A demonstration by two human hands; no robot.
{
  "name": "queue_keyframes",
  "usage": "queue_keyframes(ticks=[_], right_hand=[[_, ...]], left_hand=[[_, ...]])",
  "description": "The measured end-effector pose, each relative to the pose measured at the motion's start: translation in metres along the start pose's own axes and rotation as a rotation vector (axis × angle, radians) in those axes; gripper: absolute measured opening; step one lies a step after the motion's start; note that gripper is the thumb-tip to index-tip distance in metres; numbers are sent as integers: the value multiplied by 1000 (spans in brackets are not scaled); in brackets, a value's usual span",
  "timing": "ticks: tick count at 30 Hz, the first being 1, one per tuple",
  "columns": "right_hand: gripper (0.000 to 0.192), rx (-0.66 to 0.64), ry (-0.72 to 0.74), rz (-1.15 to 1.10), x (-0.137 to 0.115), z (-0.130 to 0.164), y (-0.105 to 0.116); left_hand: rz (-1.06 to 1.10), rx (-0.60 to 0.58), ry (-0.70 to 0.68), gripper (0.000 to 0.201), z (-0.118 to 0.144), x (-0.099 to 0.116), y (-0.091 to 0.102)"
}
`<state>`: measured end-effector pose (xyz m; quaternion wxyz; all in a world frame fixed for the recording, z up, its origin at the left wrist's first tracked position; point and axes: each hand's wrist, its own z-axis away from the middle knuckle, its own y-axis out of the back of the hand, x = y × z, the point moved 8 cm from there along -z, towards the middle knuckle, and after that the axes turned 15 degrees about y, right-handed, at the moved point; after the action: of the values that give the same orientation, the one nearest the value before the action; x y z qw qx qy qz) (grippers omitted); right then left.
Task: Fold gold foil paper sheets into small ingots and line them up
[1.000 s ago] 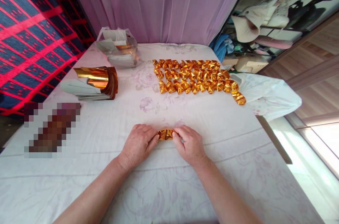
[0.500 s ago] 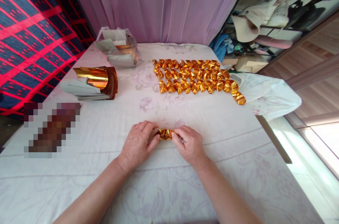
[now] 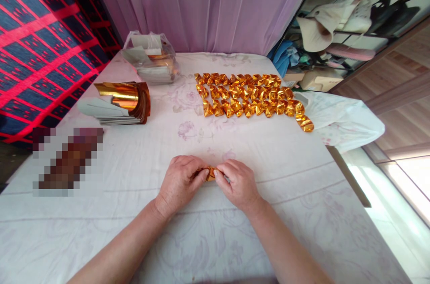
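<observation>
A small folded piece of gold foil paper [image 3: 211,175] lies between my hands, just above the tablecloth, mostly covered by my fingers. My left hand [image 3: 183,180] pinches its left end between thumb and fingers. On the right end, my right hand [image 3: 238,182] grips with thumb and forefinger. Farther back, several folded gold foil pieces [image 3: 248,92] form three rows, the nearest one trailing off toward the right edge. To the left stands a curled stack of gold foil sheets [image 3: 126,104] with pale backs.
A clear plastic bag [image 3: 151,58] of more sheets sits at the back left. A pixelated patch covers something at left. White plastic [image 3: 346,118] hangs over the right edge, beside shelves [image 3: 336,37]. A purple curtain [image 3: 208,6] closes off the back.
My hands have come closer together on the foil piece, my thumbs now near its middle, so less of it shows. The view has shifted slightly.
</observation>
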<state>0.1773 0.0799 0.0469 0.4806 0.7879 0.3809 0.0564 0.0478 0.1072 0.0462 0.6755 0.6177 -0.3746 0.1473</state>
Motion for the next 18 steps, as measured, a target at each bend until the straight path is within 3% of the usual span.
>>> queue_keyframes(ticks=[18], right_hand=[[28,28,-24,8,-5,-4,3]], left_hand=[[-34,75,-36,22,4,3,2]])
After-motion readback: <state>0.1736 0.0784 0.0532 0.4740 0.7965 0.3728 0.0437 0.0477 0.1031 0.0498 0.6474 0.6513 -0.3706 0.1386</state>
